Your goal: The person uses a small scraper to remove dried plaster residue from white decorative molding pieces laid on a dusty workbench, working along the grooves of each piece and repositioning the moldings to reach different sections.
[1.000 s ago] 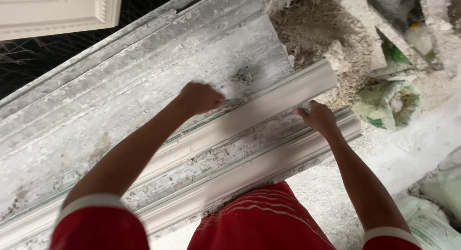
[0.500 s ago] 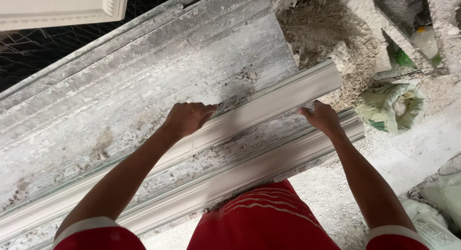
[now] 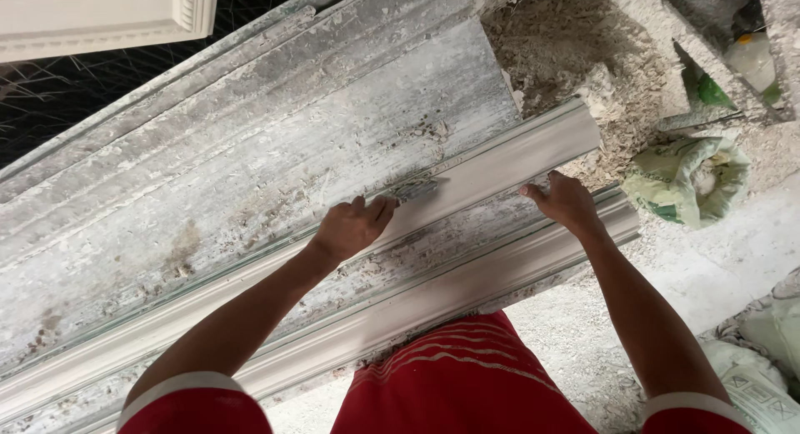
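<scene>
Off to the right there's a green and white sack (image 3: 688, 177) slumped on the dusty floor (image 3: 733, 251), just beside a heap of crumbly rubble (image 3: 575, 42). A green shard (image 3: 708, 88) sits above it. Top left corner has a clean white carved panel (image 3: 100, 13), with dark wire mesh (image 3: 50, 109) below. More pale bags (image 3: 762, 376) bottom right.

— What's carrying everything here?

— A long, plaster-caked counter (image 3: 250, 176), running at a slant and looking grey and crusted.

— And lying on it?

— A white moulding strip (image 3: 500, 163) is lying along its near edge, its end reaching the counter's far right corner. A small metal scraper (image 3: 414, 188) is resting against the strip.

— Beyond that corner?

— Dry plaster rubble (image 3: 575, 59) is piling up.
</scene>
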